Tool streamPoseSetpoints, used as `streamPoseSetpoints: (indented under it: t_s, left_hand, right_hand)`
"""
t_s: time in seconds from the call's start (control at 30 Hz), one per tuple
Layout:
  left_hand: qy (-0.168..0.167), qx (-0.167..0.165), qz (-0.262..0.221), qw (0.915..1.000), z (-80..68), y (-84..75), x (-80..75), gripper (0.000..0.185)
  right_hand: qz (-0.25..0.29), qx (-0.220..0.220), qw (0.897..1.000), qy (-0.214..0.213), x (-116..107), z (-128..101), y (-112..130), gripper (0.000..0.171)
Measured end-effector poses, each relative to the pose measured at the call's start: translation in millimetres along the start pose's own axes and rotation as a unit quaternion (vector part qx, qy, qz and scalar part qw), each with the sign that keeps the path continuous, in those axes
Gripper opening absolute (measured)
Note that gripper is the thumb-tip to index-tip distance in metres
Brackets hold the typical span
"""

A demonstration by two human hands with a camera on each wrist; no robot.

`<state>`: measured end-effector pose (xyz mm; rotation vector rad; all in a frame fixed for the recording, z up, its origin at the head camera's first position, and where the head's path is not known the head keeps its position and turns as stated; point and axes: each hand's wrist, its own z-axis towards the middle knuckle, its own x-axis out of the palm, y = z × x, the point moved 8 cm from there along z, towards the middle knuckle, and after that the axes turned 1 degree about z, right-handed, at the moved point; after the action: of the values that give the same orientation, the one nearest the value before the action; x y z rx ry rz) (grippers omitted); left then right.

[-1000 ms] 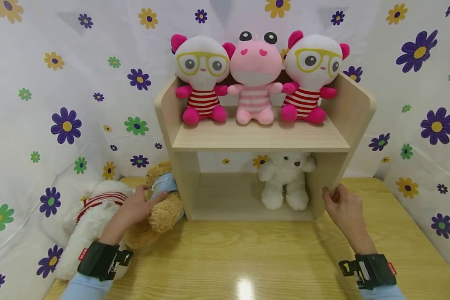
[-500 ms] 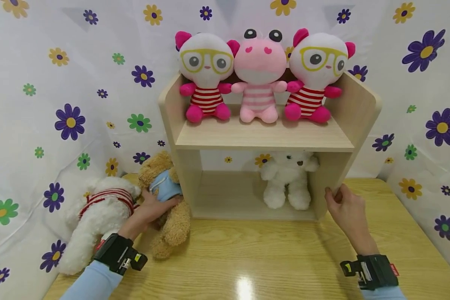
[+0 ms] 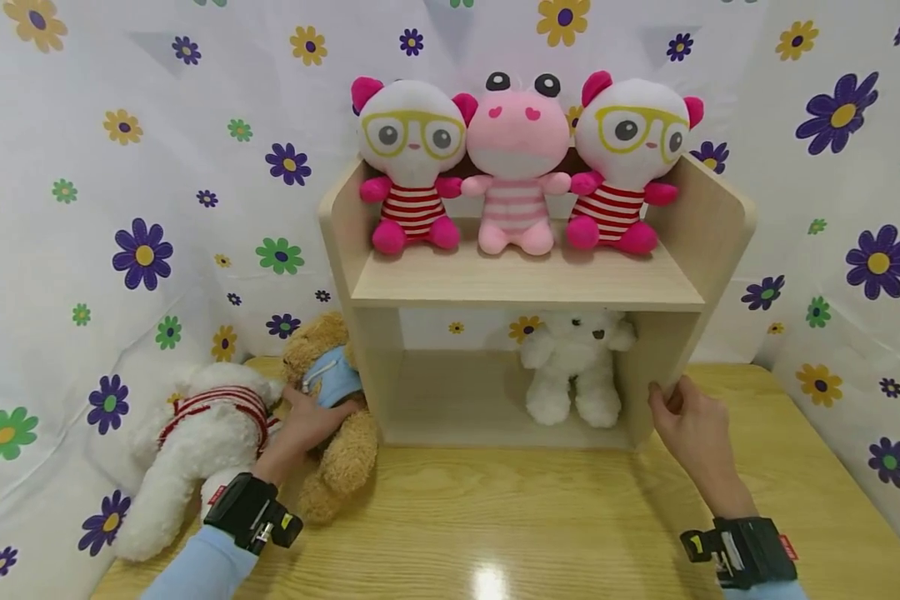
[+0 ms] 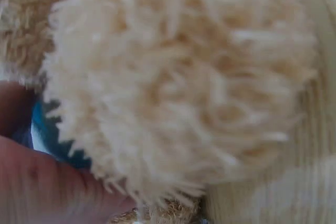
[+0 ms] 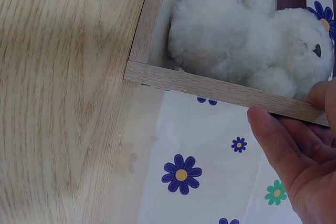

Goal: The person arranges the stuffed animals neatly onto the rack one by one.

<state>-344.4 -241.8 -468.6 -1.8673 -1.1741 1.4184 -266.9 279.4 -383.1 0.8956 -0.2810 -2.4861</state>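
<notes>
White cloth printed with purple, yellow and green flowers forms the backdrop (image 3: pixel 52 275), hanging behind a wood-grain table (image 3: pixel 495 525). On that table stands a pale two-tier shelf (image 3: pixel 525 285). Left of it lies a white plush toy (image 3: pixel 195 454) in a red-striped top. Between that toy and the shelf's left side is a brown bear (image 3: pixel 354 450), tilted, its head toward the backdrop, wearing a blue top (image 3: pixel 335 375). Seated side by side on the upper tier are a left spectacled toy (image 3: pixel 412 167), a pink toy (image 3: pixel 519 158) and a right spectacled toy (image 3: pixel 626 158). A white bear (image 3: pixel 573 375) sits upright below, near the right side panel. The left hand (image 3: pixel 309 425) grips the brown bear's middle between spread thumb and fingers; brown fur fills the left wrist view, blurred. The right hand (image 3: pixel 693 429) pinches the front edge of the shelf's right panel, thumb and fingers on opposite faces. Each wrist wears a black strapped device, the left one (image 3: pixel 251 512) and the right one (image 3: pixel 746 550).
</notes>
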Motion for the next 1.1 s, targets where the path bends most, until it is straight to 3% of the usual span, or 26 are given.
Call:
streamPoseSetpoints:
  t_s: [0.17, 0.43, 0.5, 0.6, 0.67, 0.73, 0.8, 0.9, 1.0, 1.1]
  left_hand:
    - [-0.046, 0.054, -0.026, 0.9971, -3.1, -6.2, -1.2, 0.094]
    - [-0.073, 0.135, -0.035, 0.9875, -13.7, -11.0, -5.5, 0.066]
    - [-0.104, 0.154, -0.020, 0.9824, -17.3, -11.7, -9.1, 0.059]
    - [-0.158, 0.169, 0.042, 0.9720, -28.0, -16.1, -16.9, 0.047]
    - [-0.166, 0.169, 0.091, 0.9673, -33.9, -19.1, -20.7, 0.041]
    - [-0.141, 0.163, 0.123, 0.9688, -38.1, -21.7, -21.4, 0.040]
    - [-0.094, 0.152, 0.098, 0.9790, -36.8, -20.5, -19.5, 0.039]
    - [-0.048, 0.099, 0.029, 0.9935, -32.0, -9.5, -18.8, 0.054]
    - [-0.054, 0.055, -0.017, 0.9969, -22.3, 1.0, -20.6, 0.065]
    - [-0.071, 0.050, 0.014, 0.9961, -7.9, 0.7, -22.6, 0.064]
  right_hand:
    - [-0.007, -0.010, 1.000, -0.005, -2, -1, -1, 0.024]
    - [-0.012, 0.003, 1.000, 0.003, -2, 0, -4, 0.025]
    - [-0.013, 0.005, 1.000, 0.003, -1, -1, -4, 0.025]
    - [-0.011, 0.004, 1.000, 0.005, -1, -1, -3, 0.024]
    - [-0.008, 0.000, 1.000, 0.008, 0, -1, -2, 0.023]
    - [-0.008, -0.004, 1.000, 0.006, -1, -1, -1, 0.023]
    - [-0.011, -0.006, 1.000, 0.001, -2, -1, -2, 0.024]
    - [-0.015, -0.002, 1.000, -0.005, -5, -1, -3, 0.025]
    - [-0.013, 0.006, 1.000, -0.001, -4, -2, -4, 0.024]
    - [-0.010, 0.014, 1.000, 0.005, -1, -2, -4, 0.022]
